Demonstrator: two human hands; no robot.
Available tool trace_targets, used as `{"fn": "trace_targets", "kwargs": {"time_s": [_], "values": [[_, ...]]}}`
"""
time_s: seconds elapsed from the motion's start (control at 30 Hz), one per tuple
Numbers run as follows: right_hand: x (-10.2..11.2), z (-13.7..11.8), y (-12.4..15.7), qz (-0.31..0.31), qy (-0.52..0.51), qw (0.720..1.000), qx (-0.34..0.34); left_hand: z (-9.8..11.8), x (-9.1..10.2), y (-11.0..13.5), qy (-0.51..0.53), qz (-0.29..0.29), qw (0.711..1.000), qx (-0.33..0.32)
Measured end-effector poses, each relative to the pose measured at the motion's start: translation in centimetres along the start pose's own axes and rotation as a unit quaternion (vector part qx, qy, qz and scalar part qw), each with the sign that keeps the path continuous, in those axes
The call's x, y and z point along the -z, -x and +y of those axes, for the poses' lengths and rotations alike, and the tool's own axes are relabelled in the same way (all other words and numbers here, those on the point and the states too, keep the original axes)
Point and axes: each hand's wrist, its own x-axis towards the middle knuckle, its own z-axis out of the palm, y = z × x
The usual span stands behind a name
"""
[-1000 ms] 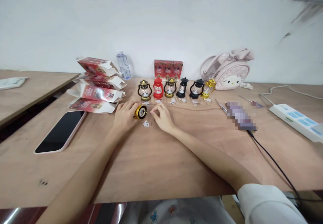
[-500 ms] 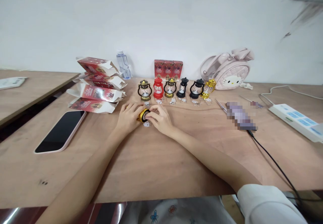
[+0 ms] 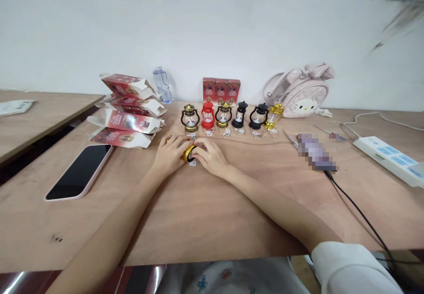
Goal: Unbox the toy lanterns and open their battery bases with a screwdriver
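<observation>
I see a shiny gold lantern with a dark round base, tipped sideways, base facing right, on the near side of 6 standing lanterns. My left hand is clamped around it. My right hand, apart 1 second ago, now touches the base; its grip I cannot tell.

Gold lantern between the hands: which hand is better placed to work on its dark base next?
Probably the right hand: its fingers are at the base, which faces that way. The left hand holds the gold lantern, so it seems better suited to steadying.
</observation>
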Motion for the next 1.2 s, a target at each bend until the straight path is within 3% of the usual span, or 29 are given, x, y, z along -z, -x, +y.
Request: {"fn": "trace_targets", "kwargs": {"time_s": [0.23, 0.43, 0.63, 0.8, 1.2], "values": [[-0.26, 0.15, -0.01, -0.013, 0.016, 1.0, 0.014, -0.04, -0.11, 0.05, 0.008, 0.002, 1.0, 0.017], [0.05, -0.07, 0.11, 0.018, 0.013, 1.0, 0.009, 0.03, 0.06, -0.11, 0.036, 0.003, 0.999, 0.036], [0.04, 0.04, 0.19, 0.039, 0.02, 0.999, 0.029, 0.15, -0.08, -0.05, 0.022, 0.011, 1.0, 0.012], [-0.15, 0.21, 0.2, 0.009, 0.019, 0.999, 0.028, 0.11, -0.31, 0.03, 0.004, 0.013, 1.0, -0.006], [-0.01, -0.34, -0.06, -0.065, -0.056, 0.992, -0.088, 0.29, -0.22, -0.04, 0.025, -0.006, 0.999, 0.023]]}}
